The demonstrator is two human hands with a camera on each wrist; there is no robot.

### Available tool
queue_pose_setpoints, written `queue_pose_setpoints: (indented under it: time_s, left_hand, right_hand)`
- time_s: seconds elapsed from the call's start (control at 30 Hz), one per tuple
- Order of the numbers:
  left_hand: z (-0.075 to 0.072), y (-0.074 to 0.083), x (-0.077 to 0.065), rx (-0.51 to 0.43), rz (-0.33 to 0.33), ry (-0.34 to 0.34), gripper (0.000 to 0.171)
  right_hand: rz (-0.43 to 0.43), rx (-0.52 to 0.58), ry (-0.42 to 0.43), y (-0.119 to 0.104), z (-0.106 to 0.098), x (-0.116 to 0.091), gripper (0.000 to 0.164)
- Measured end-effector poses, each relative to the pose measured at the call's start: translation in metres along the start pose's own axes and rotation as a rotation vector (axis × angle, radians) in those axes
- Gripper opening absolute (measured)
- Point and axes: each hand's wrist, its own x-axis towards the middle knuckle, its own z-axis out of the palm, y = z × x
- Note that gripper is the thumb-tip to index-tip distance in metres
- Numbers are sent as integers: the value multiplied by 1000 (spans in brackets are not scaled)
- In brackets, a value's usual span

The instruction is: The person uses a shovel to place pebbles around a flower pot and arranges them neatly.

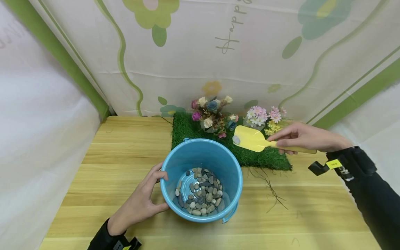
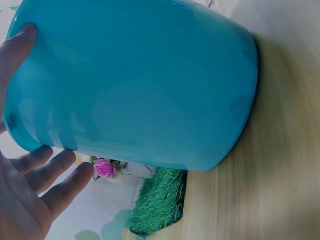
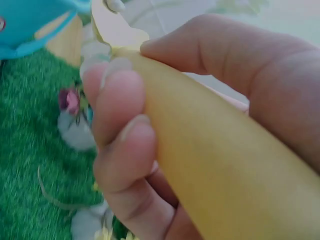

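A blue bucket (image 1: 201, 180) stands on the wooden table with several grey and tan pebbles (image 1: 203, 192) in its bottom. My left hand (image 1: 141, 198) grips the bucket's left rim, with fingertips over the edge and the thumb against the outer wall. In the left wrist view the bucket wall (image 2: 140, 85) fills most of the picture. My right hand (image 1: 301, 137) holds a yellow toy shovel (image 1: 250, 138) by its handle, above the grass mat and right of the bucket. One pale pebble (image 1: 236, 140) lies near the shovel's tip. The right wrist view shows fingers and thumb around the handle (image 3: 210, 145).
Behind the bucket lies a green grass mat (image 1: 262, 159), bearing a bunch of mixed roses (image 1: 210, 113) and pink, white and yellow flowers (image 1: 265, 118). Thin dark strands (image 1: 270, 189) lie on the wooden table (image 1: 125, 156). A patterned white curtain (image 1: 193, 52) rises behind.
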Motion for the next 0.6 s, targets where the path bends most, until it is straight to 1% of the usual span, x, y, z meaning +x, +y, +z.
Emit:
queue_pose_setpoints:
  time_s: [0.1,0.27,0.37,0.43,0.53,0.6]
  left_hand:
    - [0,0,0,0,3,-1,61]
    - [-1,1,1,-3,-2,-6,62]
    - [-1,1,1,-1,-3,-5,65]
    - [-1,2,1,2,0,-3,65]
    - [-1,2,1,2,2,-1,66]
    - [-1,2,1,3,5,-1,67]
  right_hand:
    - [-9,25,34,20,-2,-12,34]
    - [26,75,82,53,-2,-30,34]
    - [71,77,104,71,-2,-38,35]
    - [119,81,123,81,-2,-43,36]
    - [185,95,145,95,-1,-47,39]
    - [215,112,149,104,1,-49,40]
